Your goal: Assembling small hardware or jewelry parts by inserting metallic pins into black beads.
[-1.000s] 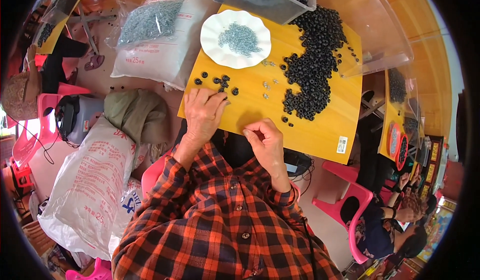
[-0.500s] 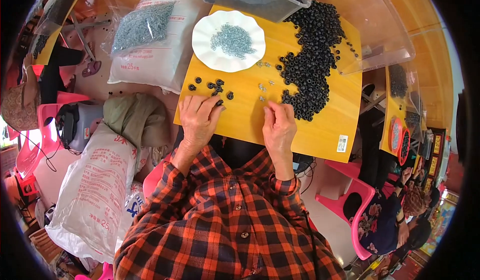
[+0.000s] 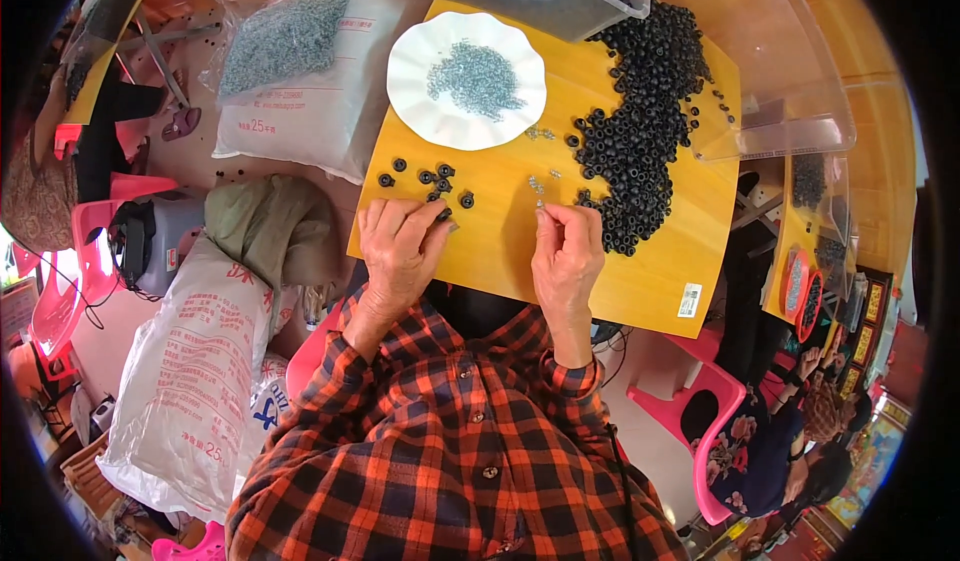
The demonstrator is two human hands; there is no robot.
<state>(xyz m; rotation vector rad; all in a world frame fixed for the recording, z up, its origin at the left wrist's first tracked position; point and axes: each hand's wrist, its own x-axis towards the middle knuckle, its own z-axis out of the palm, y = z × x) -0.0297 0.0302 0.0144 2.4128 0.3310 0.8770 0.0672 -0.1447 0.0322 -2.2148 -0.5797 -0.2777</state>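
My left hand rests at the front left of the yellow tabletop. Its thumb and index finger close on a small black ring-shaped piece. Several similar black pieces lie just beyond those fingertips. To the right, my right hand is pinched, its fingertips at a tiny clear or silvery piece; whether it is gripped I cannot tell. A few more such tiny pieces lie ahead of it. Farther back, a white scalloped plate holds a heap of them.
A big pile of black pieces covers the table's right side. Behind stands a clear plastic bin; another clear container is at the right edge. White sacks stand left, one bearing a bag of small pieces. Pink chairs flank me.
My right fingertips have come up to the nearest tiny silvery piece. My left hand keeps its pinch near the black pieces. The whole view has shifted slightly.
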